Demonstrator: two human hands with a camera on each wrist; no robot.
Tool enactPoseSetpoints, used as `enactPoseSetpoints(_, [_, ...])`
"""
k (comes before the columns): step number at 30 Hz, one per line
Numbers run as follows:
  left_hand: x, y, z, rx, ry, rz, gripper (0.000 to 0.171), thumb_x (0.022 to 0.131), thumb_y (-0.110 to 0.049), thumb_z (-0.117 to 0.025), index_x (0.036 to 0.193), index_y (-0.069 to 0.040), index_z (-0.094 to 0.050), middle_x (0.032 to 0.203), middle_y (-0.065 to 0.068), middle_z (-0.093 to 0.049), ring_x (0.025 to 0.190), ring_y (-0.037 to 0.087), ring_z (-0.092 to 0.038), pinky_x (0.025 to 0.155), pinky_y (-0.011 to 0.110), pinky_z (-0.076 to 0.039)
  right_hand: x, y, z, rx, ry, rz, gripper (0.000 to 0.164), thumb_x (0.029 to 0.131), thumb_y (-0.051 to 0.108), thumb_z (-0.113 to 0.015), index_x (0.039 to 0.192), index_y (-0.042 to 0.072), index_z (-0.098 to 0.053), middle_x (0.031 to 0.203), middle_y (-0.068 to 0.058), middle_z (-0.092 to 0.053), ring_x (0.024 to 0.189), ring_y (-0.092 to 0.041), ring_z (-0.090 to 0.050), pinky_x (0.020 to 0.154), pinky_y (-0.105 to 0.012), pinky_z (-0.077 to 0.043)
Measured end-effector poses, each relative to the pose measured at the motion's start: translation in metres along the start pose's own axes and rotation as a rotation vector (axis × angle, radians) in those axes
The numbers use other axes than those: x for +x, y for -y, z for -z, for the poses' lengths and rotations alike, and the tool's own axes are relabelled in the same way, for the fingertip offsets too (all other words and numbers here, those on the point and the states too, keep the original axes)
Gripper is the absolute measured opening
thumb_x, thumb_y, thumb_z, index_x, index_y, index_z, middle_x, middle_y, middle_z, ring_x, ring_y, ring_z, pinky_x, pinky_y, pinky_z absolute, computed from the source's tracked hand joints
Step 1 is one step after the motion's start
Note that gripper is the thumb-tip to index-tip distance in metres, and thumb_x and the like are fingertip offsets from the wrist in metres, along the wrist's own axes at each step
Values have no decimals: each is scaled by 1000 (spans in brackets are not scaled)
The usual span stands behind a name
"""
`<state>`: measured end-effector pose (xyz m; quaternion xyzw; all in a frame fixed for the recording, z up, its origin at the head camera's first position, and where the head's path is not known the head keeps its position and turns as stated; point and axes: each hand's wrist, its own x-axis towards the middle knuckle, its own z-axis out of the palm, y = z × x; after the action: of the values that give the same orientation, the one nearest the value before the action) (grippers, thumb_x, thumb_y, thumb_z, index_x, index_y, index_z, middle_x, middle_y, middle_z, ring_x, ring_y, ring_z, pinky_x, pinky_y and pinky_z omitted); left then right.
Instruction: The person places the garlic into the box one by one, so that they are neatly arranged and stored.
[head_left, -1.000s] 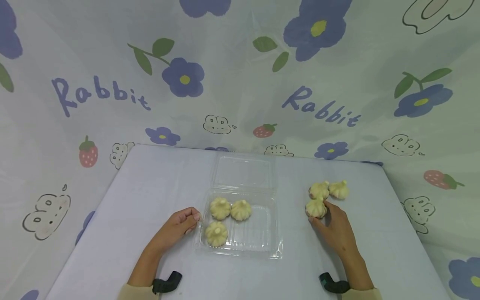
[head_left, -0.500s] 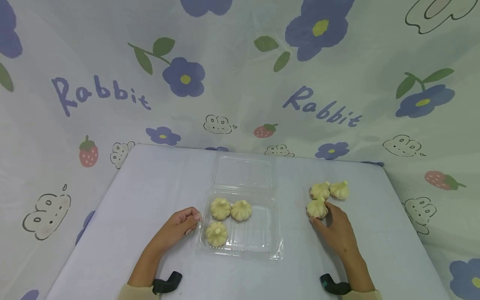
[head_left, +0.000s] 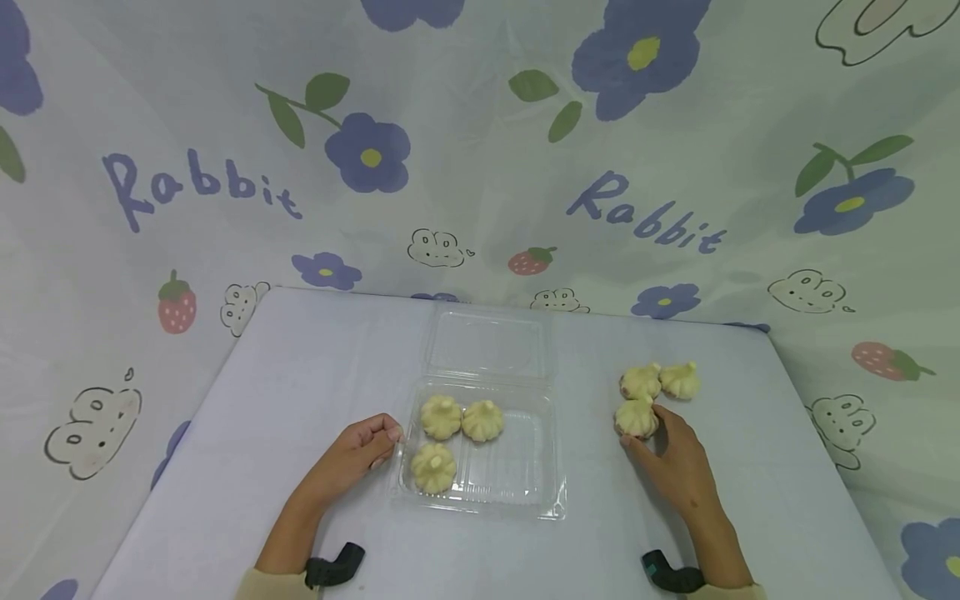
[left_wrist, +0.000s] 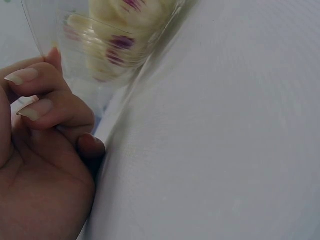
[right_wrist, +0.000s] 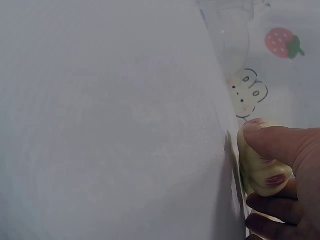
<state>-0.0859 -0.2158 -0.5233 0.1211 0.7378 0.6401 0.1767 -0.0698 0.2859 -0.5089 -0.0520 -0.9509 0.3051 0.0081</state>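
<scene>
White worktop (head_left: 322, 358), pale fabric backdrop (head_left: 480, 183) behind it and along both sides, blue flowers (head_left: 386, 167), red strawberries (head_left: 527, 263), cartoon rabbits (head_left: 435, 250) and "Rabbit" lettering (head_left: 171, 185) printed beyond the worktop

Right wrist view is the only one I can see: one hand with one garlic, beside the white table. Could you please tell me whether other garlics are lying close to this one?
Observer: Yes, two more garlics lie just beyond the one in the right hand.
Operator: Thank you. And what is happening at the left?
Observer: The left hand holds the left rim of an open clear box.
Operator: Does it already contain something?
Observer: Yes, three garlics.
</scene>
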Motion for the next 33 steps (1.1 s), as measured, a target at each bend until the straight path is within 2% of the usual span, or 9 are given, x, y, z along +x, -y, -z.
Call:
enactPoseSetpoints(10, [0, 0, -1, -3, -1, -3, 25, 110, -19, -55, 101, 4, -61, 66, -4, -42, 58, 5, -37, 50, 25, -32, -2, 1, 1, 6, 5, -11, 88, 97, 44, -75, 153, -11, -36, 154, -37, -38, 143, -56, -33, 111, -70, -30])
enactPoseSetpoints(20, [1, 0, -1, -3, -11, -9, 23, 110, -18, -56, 101, 2, -61, 65, -5, -42, 58, 5, -37, 50, 24, -32, -5, 3, 1, 31, -45, 20, 84, 97, 41, -76, 152, -11, -39, 151, -38, -42, 139, -57, -39, 108, -70, -35])
enactPoseSetpoints(27, [2, 1, -1, 1, -9, -7, 23, 110, -19, -56, 102, 1, -61, 65, -5, -42, 58, 6, -37, 50, 25, -33, -11, 11, 6, 37, -28, 5, 82, 99, 44, -74, 154, -6, -39, 149, -38, -44, 134, -57, -45, 102, -71, -40])
enactPoseSetpoints(33, [1, 2, -1, 7, -8, -10, 24, 110, -19, -56, 101, 2, -61, 65, -4, -42, 58, 5, -37, 50, 26, -33, -15, 22, 10, 65, -14, 43, 82, 98, 44, -74, 154, -5, -39, 152, -35, -44, 136, -56, -45, 105, -70, -40])
